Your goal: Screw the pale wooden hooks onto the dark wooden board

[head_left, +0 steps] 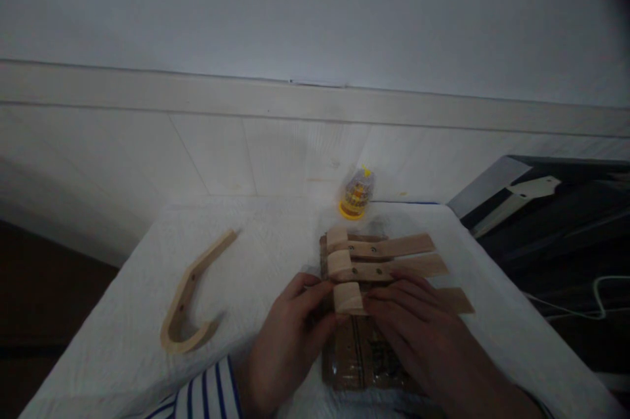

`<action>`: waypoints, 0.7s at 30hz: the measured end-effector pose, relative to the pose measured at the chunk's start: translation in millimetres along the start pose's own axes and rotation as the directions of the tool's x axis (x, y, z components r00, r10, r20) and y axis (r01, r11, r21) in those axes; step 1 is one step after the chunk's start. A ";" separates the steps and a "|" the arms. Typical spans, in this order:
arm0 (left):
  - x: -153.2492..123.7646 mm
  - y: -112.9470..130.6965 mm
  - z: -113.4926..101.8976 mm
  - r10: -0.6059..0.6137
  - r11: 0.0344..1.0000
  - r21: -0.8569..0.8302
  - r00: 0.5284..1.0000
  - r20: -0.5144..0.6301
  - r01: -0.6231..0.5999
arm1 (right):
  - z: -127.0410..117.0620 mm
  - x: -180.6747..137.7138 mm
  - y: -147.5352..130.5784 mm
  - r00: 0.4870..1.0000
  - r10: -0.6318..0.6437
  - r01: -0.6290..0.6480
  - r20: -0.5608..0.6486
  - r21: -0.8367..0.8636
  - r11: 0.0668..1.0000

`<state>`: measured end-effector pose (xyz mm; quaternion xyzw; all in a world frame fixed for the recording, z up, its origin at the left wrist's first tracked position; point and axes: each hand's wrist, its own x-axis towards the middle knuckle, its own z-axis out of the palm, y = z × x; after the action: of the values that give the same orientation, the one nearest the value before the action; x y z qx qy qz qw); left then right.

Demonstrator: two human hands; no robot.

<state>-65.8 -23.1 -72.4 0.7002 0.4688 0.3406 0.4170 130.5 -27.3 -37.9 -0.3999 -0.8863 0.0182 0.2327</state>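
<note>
A pale bent-wood hook [348, 299] lies across a brown plastic-wrapped package [347, 360], with both hands on it. My left hand [295, 333] grips its curved end between thumb and fingers. Over its straight arm lies my right hand [426, 333], fingers closed on it near the bend. Two matching hooks, a middle hook [367, 270] and a far hook [361, 248], rest side by side on the package, each with two dark screw holes. Off to the left, another J-shaped hook [184, 294] lies on its side.
A white cloth [246, 255] covers the table. Behind the package stands a small yellow-based container [357, 196] in clear wrap, near the white panelled wall [280, 156]. At the right are a dark rack-like object [556, 222] and a pale cable [598, 294].
</note>
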 end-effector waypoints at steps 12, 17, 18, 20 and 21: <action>-0.7 -2.0 -0.4 0.008 1.000 0.002 1.000 0.000 -0.008 | 2.6 -1.6 0.7 1.000 -0.008 0.008 -0.002 0.027 1.000; -0.8 -3.2 1.0 0.009 1.000 0.012 1.000 -0.012 -0.009 | 3.0 -2.2 0.2 1.000 -0.001 0.002 -0.007 0.046 0.999; -0.8 -3.1 1.3 0.003 1.000 0.014 1.000 -0.019 -0.003 | 3.0 -2.5 0.2 1.000 -0.003 0.004 -0.007 0.044 0.999; -0.9 -2.2 1.6 -0.009 1.000 0.011 1.000 -0.025 0.009 | 3.0 -3.3 0.4 1.000 -0.009 0.009 -0.002 0.036 0.999; -0.9 -1.6 1.7 -0.012 1.000 0.008 1.000 -0.025 0.012 | 3.0 -3.5 0.5 1.000 -0.013 0.013 0.000 0.030 0.999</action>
<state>-65.2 -24.0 -74.7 0.6947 0.4797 0.3450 0.4102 131.6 -29.0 -42.1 -0.3905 -0.8886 0.0300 0.2388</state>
